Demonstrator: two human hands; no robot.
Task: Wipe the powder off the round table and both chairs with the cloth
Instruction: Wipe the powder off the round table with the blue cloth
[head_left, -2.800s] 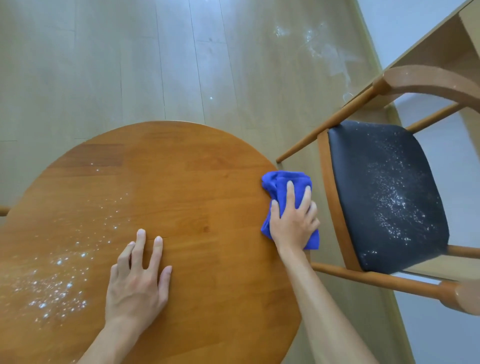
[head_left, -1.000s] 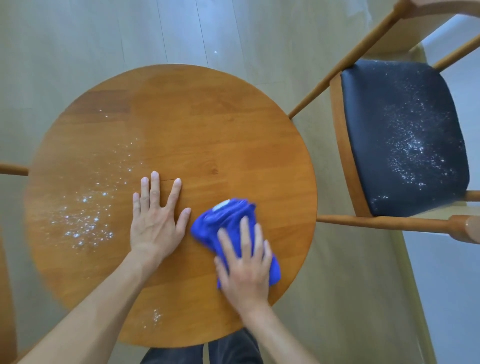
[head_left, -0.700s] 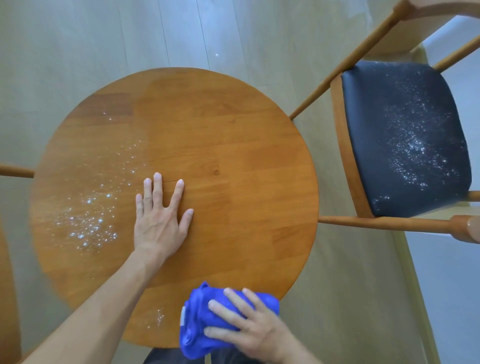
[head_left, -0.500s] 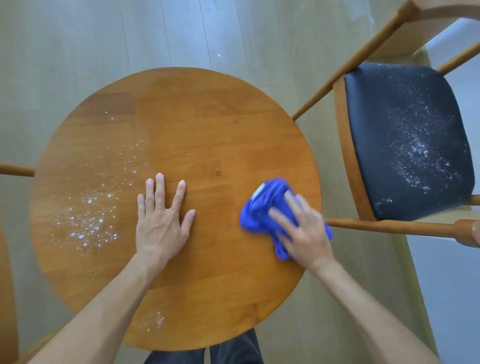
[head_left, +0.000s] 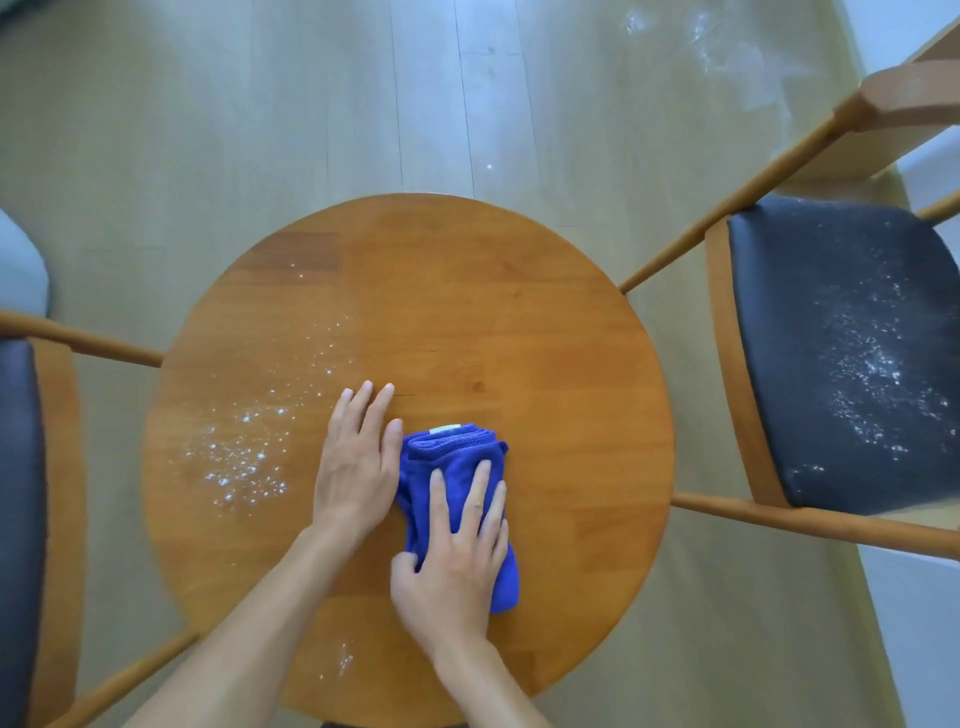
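Your blue cloth (head_left: 457, 467) lies bunched up on the round table (head_left: 519, 338), a bit near of the middle. Your right hand (head_left: 452, 561) presses down on it. The fingers lie straight across the top of the cloth, and the thumb tucks into its left edge. So this hand pushes the cloth flat; it does not squeeze it.

Your left hand (head_left: 358, 467) lies flat on the bare wood, just left of the cloth. Its fingers are straight and close together and point far. It holds nothing. Its thumb side touches the cloth's left edge.

White powder (head_left: 244, 452) dots the left part of the table, in a band that runs from the far left down to a thick patch left of your left hand. A small bit of powder (head_left: 340, 665) sits near the near edge. The right half of the table looks clean.

The right chair (head_left: 831, 338) has a dark seat with lots of powder on it. The left chair (head_left: 21, 493) shows only a strip of its dark seat, and you cannot tell if powder is on it.

The floor (head_left: 208, 130) is pale wood, with white smears (head_left: 737, 62) at the far right.
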